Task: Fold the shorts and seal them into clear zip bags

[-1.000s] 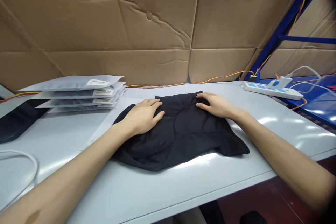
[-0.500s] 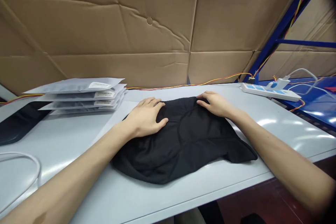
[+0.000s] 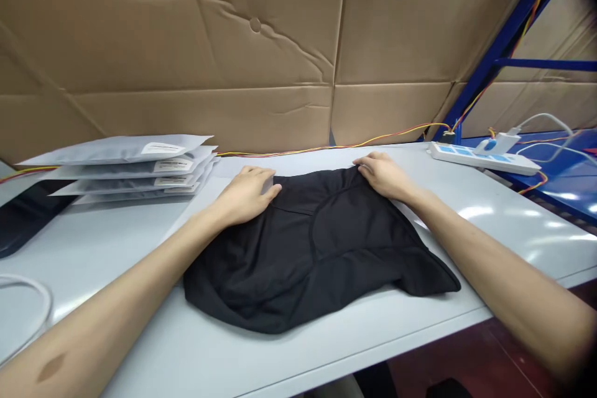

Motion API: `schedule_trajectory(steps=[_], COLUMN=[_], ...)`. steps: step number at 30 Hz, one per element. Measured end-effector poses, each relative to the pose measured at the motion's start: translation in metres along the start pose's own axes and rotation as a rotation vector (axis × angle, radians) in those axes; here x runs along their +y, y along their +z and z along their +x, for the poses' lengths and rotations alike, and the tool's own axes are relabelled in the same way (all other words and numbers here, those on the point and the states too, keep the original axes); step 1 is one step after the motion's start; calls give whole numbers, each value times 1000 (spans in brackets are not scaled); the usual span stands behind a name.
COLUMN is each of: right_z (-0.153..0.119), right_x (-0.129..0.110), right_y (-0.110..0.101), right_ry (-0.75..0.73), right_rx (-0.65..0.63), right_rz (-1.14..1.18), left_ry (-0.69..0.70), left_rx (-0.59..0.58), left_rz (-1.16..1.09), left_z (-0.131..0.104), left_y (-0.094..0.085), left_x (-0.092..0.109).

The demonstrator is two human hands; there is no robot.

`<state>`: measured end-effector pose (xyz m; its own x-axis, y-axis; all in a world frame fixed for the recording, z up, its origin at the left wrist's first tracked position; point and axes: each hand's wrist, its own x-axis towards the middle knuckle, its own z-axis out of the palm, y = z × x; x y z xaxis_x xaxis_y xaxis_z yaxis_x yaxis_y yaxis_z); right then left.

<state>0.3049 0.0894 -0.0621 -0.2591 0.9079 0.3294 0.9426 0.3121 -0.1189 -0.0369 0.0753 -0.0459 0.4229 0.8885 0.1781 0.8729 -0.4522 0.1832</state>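
A black cloth garment (image 3: 321,249) with curved seams lies spread on the pale table (image 3: 186,336). At its upper left corner is my left hand (image 3: 249,193), its fingers pinched on the far edge of the cloth. My right hand (image 3: 380,173) grips the upper right corner between thumb and fingers. Creases run down from the far edge between the two hands. Part of a white sheet (image 3: 186,214) shows beneath the garment, beside my left wrist.
Several labelled white packets (image 3: 116,150) are stacked at the left, by a dark flat object (image 3: 32,211). A white cable (image 3: 44,298) loops at the near left. A power strip (image 3: 485,158) lies at the back right, before a cardboard wall (image 3: 209,43).
My left hand has moved left and a little away to the garment's corner, and its fingers have closed. My right hand has drawn the cloth slightly outward, and the far edge is stretched wider.
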Motion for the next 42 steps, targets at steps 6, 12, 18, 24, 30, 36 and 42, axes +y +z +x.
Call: schedule_trajectory(steps=[6, 12, 18, 24, 30, 36, 42], right_z=[2, 2, -9, -26, -25, -24, -23], right_x=[7, 4, -9, -22, -27, -25, -22], right_y=[-1, -5, -31, -52, -48, -40, -33], right_ry=[13, 43, 64, -33, 17, -4, 25], right_rx=[28, 164, 229, -77, -165, -106, -81], right_rz=[58, 170, 404, 459, 266, 135, 132], left_ry=[-90, -162, -127, 29, 202, 215, 181], left_rx=[59, 135, 201, -3, -27, -58, -76], left_rz=[-80, -161, -449, -444, -205, 21, 74], left_z=[14, 23, 7, -33, -53, -58, -59], left_y=[-1, -15, -36, -40, -36, -33, -21], left_x=[-2, 1, 4, 10, 13, 25, 30])
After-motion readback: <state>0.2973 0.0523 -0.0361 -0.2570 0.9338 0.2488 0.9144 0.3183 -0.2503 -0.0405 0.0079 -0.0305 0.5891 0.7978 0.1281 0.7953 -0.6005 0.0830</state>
